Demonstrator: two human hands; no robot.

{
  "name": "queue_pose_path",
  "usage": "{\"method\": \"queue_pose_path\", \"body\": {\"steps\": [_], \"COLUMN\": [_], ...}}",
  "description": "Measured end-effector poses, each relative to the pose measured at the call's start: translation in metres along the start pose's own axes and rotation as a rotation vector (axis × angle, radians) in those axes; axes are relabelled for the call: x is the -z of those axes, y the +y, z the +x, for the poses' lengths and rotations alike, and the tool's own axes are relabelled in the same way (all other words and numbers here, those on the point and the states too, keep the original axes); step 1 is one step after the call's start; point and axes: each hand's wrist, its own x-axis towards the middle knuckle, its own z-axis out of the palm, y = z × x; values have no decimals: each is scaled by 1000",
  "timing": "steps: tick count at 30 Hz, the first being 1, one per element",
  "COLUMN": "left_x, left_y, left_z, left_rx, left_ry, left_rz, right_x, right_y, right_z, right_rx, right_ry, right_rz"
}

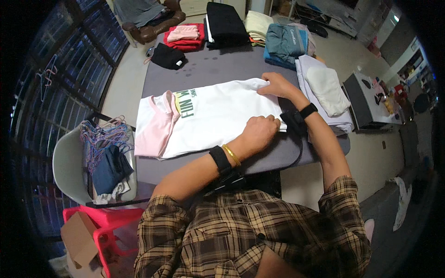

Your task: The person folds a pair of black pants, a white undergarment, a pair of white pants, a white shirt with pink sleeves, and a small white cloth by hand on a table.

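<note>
A white T-shirt [222,107] with pink sleeves and a printed front lies partly folded before me. Its pink neckline and sleeve part are at the left, and its hem is at the right. My right hand [278,85] pinches the far corner of the hem between thumb and fingers. Nearer to my body, my left hand [260,130] has its fingers curled over the near corner of the hem; the fingertips are partly hidden. Beneath the shirt is a table with a grey cover [229,64].
Folded stacks line the table's far side: red and pink clothes [184,36], black clothes [226,26], cream clothes [258,26], blue-grey clothes [285,43]. White clothes [325,90] lie at right, a black cloth item [168,56] far left. A chair [69,163] holds hangers [104,139].
</note>
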Motion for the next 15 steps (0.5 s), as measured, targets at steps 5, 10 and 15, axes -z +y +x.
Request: {"method": "queue_pose_path", "body": {"steps": [5, 10, 15], "left_x": [14, 31, 44], "left_y": [-1, 2, -4], "left_z": [-22, -60, -85], "left_rx": [329, 810, 990], "left_ry": [215, 285, 205], "left_rz": [-510, -1293, -1577], "right_x": [5, 3, -9], "right_y": [10, -7, -67], "right_z": [-3, 26, 44], "right_rx": [-178, -173, -237], "right_ry": [-49, -113, -174], "right_rz": [466, 713, 682]}}
